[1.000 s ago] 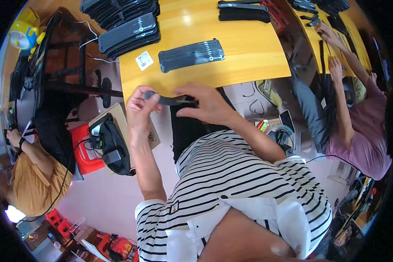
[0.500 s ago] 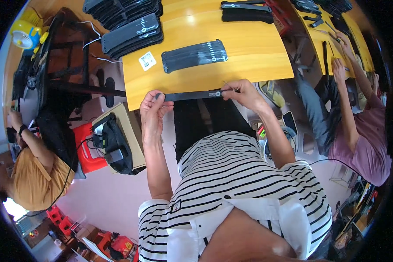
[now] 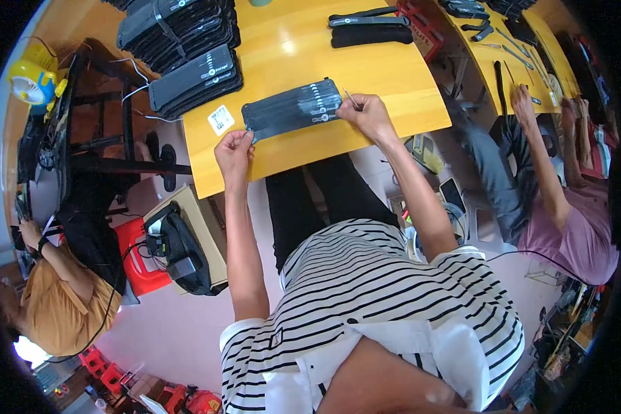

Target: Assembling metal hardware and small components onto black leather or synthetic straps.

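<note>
A flat black strap (image 3: 290, 127) with a white print near its right end is stretched between my hands. It lies along the near side of an overlapping row of like black straps (image 3: 286, 105) on the yellow table. My left hand (image 3: 234, 152) pinches its left end between thumb and fingers. At the other end, my right hand (image 3: 369, 119) closes on the strap. A thin pointed metal tool (image 3: 352, 101) also sticks out from the right hand's fingers; its kind is hard to make out.
Left of the row lies a white printed label (image 3: 220, 120) on the yellow table (image 3: 290, 62). Stacks of black straps (image 3: 203, 79) stand at the far left, and more straps (image 3: 371, 33) lie at the back right. People work at both sides, with a small yellow-blue fan (image 3: 31, 86) at left.
Both hands have moved forward over the table with the strap, from its near edge to the row. The strap now lies against the row's near side.
</note>
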A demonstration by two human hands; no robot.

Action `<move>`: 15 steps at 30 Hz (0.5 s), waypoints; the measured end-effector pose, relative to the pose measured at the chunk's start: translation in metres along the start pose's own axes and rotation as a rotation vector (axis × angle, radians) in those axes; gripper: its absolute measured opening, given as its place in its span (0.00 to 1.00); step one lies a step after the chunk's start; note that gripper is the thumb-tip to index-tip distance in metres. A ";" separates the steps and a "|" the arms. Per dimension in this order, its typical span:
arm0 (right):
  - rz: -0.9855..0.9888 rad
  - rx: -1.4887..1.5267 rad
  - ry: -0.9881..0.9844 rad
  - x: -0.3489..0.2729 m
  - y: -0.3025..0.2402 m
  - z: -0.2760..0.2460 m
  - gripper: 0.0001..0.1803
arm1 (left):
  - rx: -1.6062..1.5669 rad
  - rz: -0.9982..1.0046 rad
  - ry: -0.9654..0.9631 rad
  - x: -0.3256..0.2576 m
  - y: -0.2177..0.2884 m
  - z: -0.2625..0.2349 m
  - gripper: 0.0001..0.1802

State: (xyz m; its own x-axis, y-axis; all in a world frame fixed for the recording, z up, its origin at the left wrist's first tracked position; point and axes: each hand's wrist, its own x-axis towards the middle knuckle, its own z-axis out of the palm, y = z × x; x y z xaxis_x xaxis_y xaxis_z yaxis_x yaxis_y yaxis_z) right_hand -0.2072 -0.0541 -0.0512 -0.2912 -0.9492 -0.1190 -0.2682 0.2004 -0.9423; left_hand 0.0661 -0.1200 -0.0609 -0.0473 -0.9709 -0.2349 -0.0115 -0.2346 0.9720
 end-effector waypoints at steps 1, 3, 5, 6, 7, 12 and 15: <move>-0.065 -0.029 0.034 0.005 0.003 0.000 0.05 | -0.009 0.008 -0.001 0.004 -0.002 0.002 0.03; -0.052 -0.035 0.047 0.011 0.009 0.003 0.05 | -0.016 0.012 -0.003 0.009 -0.007 0.004 0.03; -0.042 -0.041 0.057 0.014 0.010 0.004 0.06 | 0.064 0.071 0.015 0.014 -0.010 0.005 0.04; -0.008 -0.087 0.066 0.015 0.010 0.004 0.06 | 0.064 0.069 0.016 0.016 -0.013 0.005 0.04; 0.026 -0.133 0.077 0.016 0.009 0.004 0.07 | 0.082 0.098 0.024 0.018 -0.015 0.006 0.04; 0.024 -0.265 0.136 0.014 -0.001 0.007 0.07 | 0.172 0.153 0.060 0.023 -0.019 0.008 0.04; 0.051 -0.310 0.147 0.014 -0.004 0.008 0.07 | 0.207 0.152 0.082 0.021 -0.018 0.010 0.04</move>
State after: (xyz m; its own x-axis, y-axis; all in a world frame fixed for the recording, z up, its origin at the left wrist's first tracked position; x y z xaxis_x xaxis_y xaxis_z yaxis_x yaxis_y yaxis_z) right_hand -0.2026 -0.0699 -0.0513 -0.4344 -0.8955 -0.0964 -0.5095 0.3326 -0.7936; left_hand 0.0548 -0.1360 -0.0832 0.0165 -0.9969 -0.0770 -0.2150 -0.0787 0.9734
